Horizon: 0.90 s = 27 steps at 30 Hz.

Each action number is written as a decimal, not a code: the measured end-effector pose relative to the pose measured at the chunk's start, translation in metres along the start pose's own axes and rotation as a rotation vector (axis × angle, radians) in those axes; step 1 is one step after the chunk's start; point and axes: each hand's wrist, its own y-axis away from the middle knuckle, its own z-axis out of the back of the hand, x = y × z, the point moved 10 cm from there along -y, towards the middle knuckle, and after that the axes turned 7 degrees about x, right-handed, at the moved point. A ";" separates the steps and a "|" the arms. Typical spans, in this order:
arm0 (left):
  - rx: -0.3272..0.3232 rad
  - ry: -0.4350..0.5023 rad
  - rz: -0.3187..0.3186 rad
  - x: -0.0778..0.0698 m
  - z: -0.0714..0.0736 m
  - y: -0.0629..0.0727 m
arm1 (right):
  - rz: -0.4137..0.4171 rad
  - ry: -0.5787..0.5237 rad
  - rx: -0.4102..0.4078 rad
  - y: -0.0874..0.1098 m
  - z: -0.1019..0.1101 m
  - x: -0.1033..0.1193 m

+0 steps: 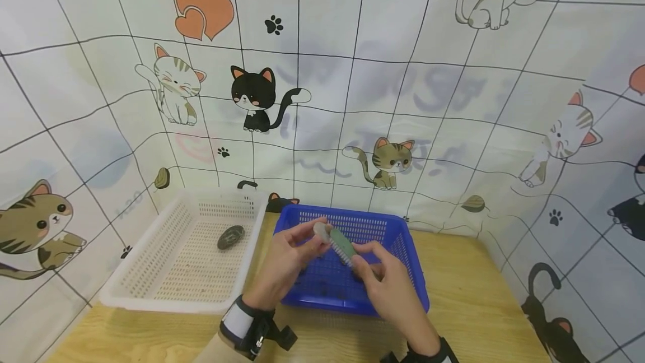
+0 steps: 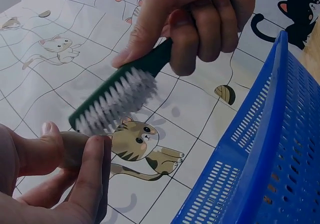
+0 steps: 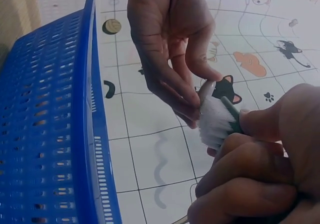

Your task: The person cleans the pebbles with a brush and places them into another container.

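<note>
My left hand pinches a small, smooth grey stone between thumb and fingers. A green scrub brush with white bristles is gripped by its handle in my right hand. In the left wrist view the tips of the bristles reach right to the edge of the stone. The right wrist view shows the same meeting of bristles and stone. Both hands are above a blue plastic basket.
To the left of the blue basket stands a white perforated basket, with one dark oval stone inside. Both rest on a wooden table. Behind and at the sides hangs a white sheet printed with cats and a grid.
</note>
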 end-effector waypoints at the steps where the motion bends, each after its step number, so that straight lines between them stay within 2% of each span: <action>1: 0.006 -0.008 0.008 0.001 -0.001 0.000 | 0.004 -0.007 0.006 0.000 -0.001 0.000; 7: 0.110 -0.061 0.072 0.014 -0.015 0.000 | 0.027 -0.058 -0.017 0.002 0.000 0.002; 10: 0.128 -0.061 0.076 0.016 -0.017 0.001 | 0.023 -0.044 -0.043 0.001 0.003 0.001; 21: -0.014 0.050 0.005 0.004 0.003 -0.001 | -0.017 0.037 -0.023 -0.001 0.004 0.002; 27: -0.069 0.030 -0.014 0.000 0.008 0.000 | -0.018 0.005 -0.013 0.001 0.005 0.003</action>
